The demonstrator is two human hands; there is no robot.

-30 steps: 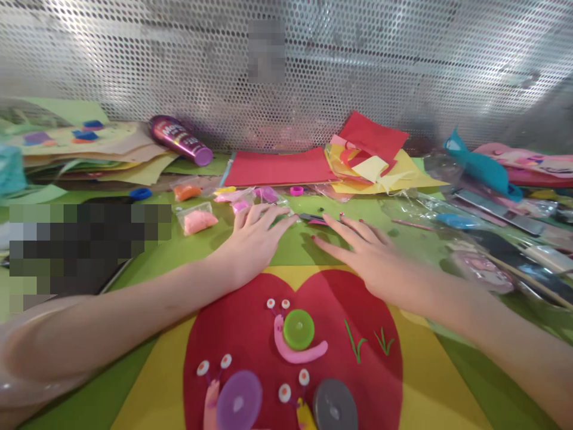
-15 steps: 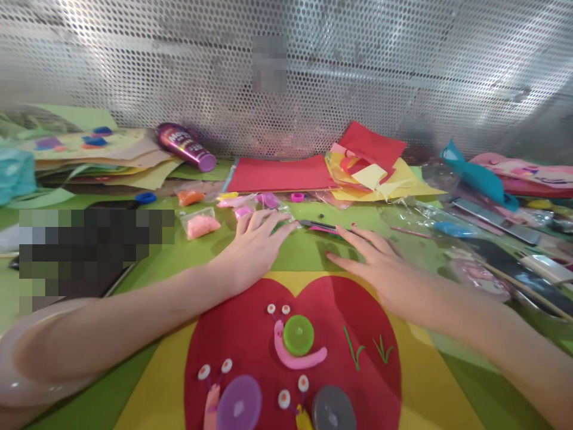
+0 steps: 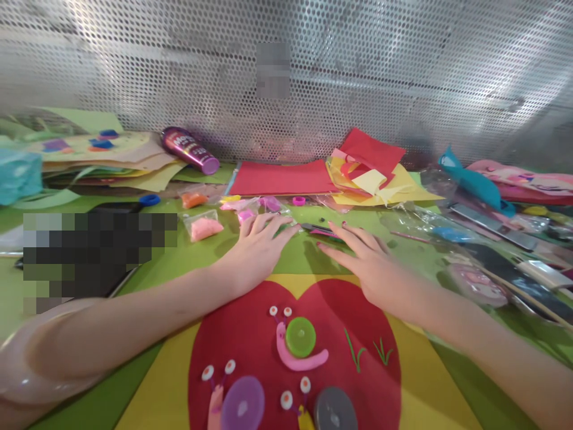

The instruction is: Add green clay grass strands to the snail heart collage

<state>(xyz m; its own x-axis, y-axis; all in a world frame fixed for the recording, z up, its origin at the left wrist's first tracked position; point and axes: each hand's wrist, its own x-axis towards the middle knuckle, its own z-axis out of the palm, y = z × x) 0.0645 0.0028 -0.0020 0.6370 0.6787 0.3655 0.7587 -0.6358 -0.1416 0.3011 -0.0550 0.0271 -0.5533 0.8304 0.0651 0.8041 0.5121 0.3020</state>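
My left hand point(image 3: 259, 248) lies flat, fingers apart, over the top edge of a yellow sheet point(image 3: 152, 370) with a red heart point(image 3: 358, 310) on it. My right hand point(image 3: 364, 257) reaches over the sheet's upper right, its fingers spread near a dark pointed tool point(image 3: 316, 227) that I cannot name for certain. Neither hand holds anything. On the heart sit a pink snail with a green lid shell point(image 3: 301, 337), one with a purple lid shell point(image 3: 243, 405) and a yellow one with a grey lid shell point(image 3: 335, 409). Green grass shapes point(image 3: 355, 349) are at the right.
Small bags of clay point(image 3: 203, 227) lie beyond my left hand. Red paper point(image 3: 282, 178), yellow paper scraps point(image 3: 403, 185) and a purple bottle point(image 3: 190, 149) line the perforated metal wall point(image 3: 188, 71). A black phone-like slab point(image 3: 514, 280) and clear wrappers are at the right; blurred dark items are left.
My right hand has shifted slightly left, its fingers closer to the dark tool and my left hand. My left hand stays about where it was; the view tilts a little.
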